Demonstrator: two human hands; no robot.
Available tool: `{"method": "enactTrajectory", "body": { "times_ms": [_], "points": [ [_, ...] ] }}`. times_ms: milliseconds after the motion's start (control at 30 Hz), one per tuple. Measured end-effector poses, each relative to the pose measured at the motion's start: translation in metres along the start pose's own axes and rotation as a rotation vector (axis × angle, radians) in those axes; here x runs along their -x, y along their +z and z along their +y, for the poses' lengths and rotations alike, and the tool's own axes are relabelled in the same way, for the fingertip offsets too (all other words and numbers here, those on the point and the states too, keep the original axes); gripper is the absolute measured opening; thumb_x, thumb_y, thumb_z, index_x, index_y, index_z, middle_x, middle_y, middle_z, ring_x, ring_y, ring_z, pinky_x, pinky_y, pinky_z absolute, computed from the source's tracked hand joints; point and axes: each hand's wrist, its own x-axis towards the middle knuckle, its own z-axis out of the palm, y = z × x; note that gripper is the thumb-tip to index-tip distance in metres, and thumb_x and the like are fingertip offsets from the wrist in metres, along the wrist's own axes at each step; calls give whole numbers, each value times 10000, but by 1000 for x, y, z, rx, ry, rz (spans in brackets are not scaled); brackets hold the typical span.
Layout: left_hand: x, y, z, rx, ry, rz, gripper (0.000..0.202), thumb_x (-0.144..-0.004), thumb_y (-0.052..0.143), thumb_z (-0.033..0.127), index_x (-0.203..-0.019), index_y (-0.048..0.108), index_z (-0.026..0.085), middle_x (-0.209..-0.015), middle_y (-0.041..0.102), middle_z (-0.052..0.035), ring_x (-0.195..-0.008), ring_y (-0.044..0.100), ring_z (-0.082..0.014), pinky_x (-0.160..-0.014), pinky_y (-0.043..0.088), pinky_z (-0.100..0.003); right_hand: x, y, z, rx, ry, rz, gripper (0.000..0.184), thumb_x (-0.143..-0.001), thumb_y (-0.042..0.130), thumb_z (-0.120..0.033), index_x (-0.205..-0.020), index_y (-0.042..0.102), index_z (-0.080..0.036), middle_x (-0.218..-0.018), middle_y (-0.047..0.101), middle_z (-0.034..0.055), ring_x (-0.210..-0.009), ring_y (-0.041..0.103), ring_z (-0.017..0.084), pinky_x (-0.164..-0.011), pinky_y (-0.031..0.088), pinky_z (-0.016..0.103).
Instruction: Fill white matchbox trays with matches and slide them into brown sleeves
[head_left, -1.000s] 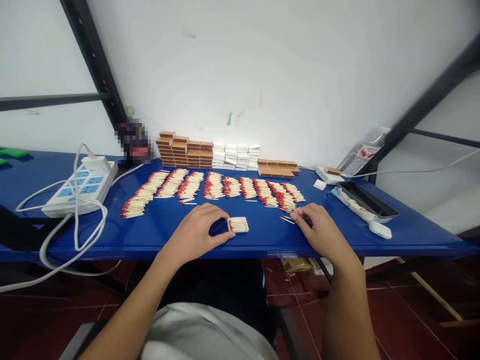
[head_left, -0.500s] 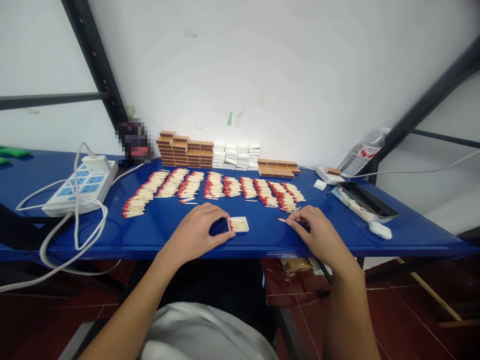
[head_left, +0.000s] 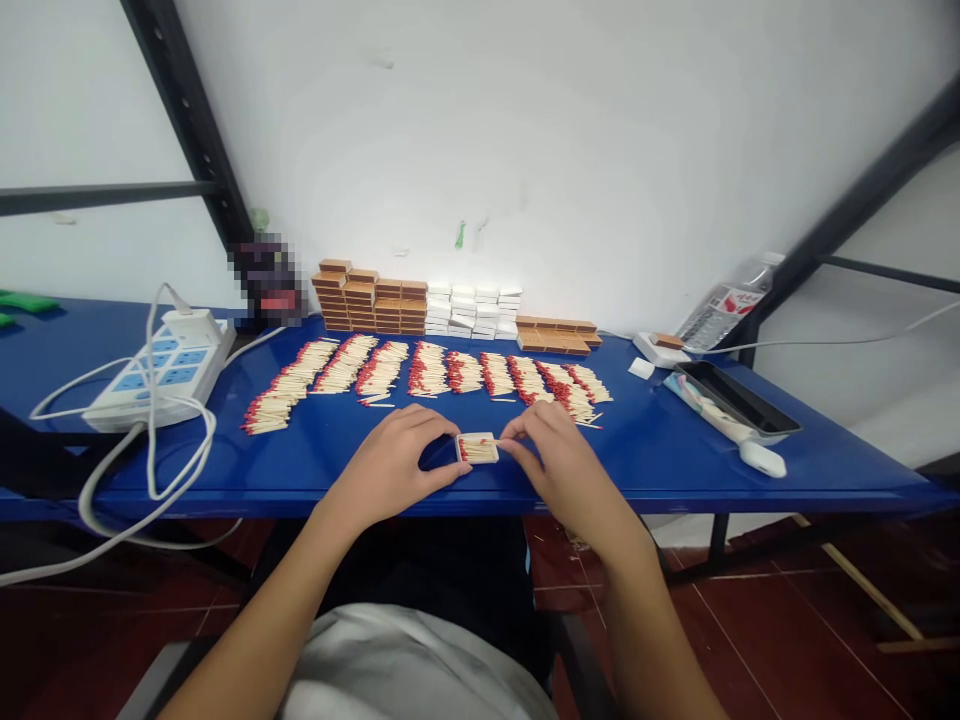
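A small white matchbox tray (head_left: 489,460) lies near the front edge of the blue table, partly filled with red-tipped matches (head_left: 472,452). My left hand (head_left: 409,452) pinches the tray's left end between thumb and fingers. At the tray's right end, my right hand (head_left: 551,450) holds a match (head_left: 491,442) by its plain end, its red head over the tray. Beyond my hands, several heaps of loose matches (head_left: 427,372) are laid in a row across the table.
Against the wall stand stacked brown matchbox sleeves (head_left: 375,305), white trays (head_left: 472,312) and more brown sleeves (head_left: 556,335). To the right are a plastic bottle (head_left: 726,305), a black phone-like slab (head_left: 739,398) and a white case (head_left: 763,459). On the left, cables cross a power strip (head_left: 165,375).
My right hand has moved left with the match, from beside the rightmost heap to the tray's right end. My left hand and the tray have stayed in place.
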Motion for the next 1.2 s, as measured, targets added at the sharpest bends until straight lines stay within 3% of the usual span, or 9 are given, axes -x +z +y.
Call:
{"method": "enactTrajectory", "body": {
  "times_ms": [167, 333, 433, 567, 633, 733, 1000, 1200],
  "points": [
    [0, 0, 0, 0, 7, -6, 244, -945, 832, 356, -1121, 728, 224, -1149, 791, -52, -1100, 717, -269, -983, 552, -425, -6, 14, -16, -4, -64, -61, 106, -1070, 574, -171, -1003, 635, -226, -1045, 653, 83, -1031, 591, 276, -934, 513, 444],
    [1, 0, 1, 2, -5, -11, 256, -944, 834, 361, -1132, 727, 223, -1155, 786, -54, -1110, 714, -272, -991, 551, -430, -1, 0, -9, -103, -31, -77, 152, -1110, 525, -289, -1058, 665, -258, -1080, 669, 86, -1075, 612, 274, -967, 525, 443],
    [1, -1, 1, 2, -13, -18, 271, -952, 827, 380, -1150, 727, 224, -1161, 780, -58, -1116, 712, -276, -990, 549, -435, 6, -19, 23, -12, 89, 24, 200, -1097, 541, -376, -1017, 687, -265, -1039, 692, 94, -1045, 627, 292, -945, 522, 450],
    [1, -1, 0, -3, -13, -23, 256, -964, 811, 395, -1141, 728, 230, -1155, 777, -57, -1103, 709, -275, -979, 548, -433, 26, -43, 88, 191, 267, 192, 257, -1022, 589, -442, -936, 711, -232, -939, 685, 107, -933, 619, 309, -901, 501, 488],
    [1, -1, 0, -5, -14, -22, 249, -969, 805, 395, -1141, 730, 231, -1153, 777, -56, -1101, 710, -273, -976, 549, -431, 37, -50, 113, 200, 334, 186, 303, -987, 610, -499, -963, 740, -226, -936, 685, 106, -895, 619, 304, -866, 502, 484],
    [1, -2, 1, -1, -15, -23, 247, -970, 800, 398, -1139, 734, 230, -1158, 779, -55, -1108, 712, -273, -982, 550, -429, 46, -53, 128, 170, 367, 156, 323, -969, 629, -528, -983, 766, -235, -965, 691, 101, -913, 623, 297, -846, 503, 459],
    [0, -1, 0, -7, -15, -25, 263, -974, 795, 410, -1148, 726, 225, -1169, 777, -59, -1118, 710, -273, -991, 544, -430, 40, -48, 112, 91, 331, 79, 291, -990, 635, -517, -933, 731, -249, -975, 707, 82, -968, 613, 286, -831, 495, 425],
    [0, -1, 1, -7, -19, -31, 255, -976, 791, 423, -1133, 726, 233, -1155, 781, -60, -1109, 707, -278, -991, 541, -438, 40, -49, 82, 6, 332, -13, 351, -993, 651, -586, -881, 701, -257, -944, 699, 63, -914, 624, 261, -804, 501, 409]
  ]
}}
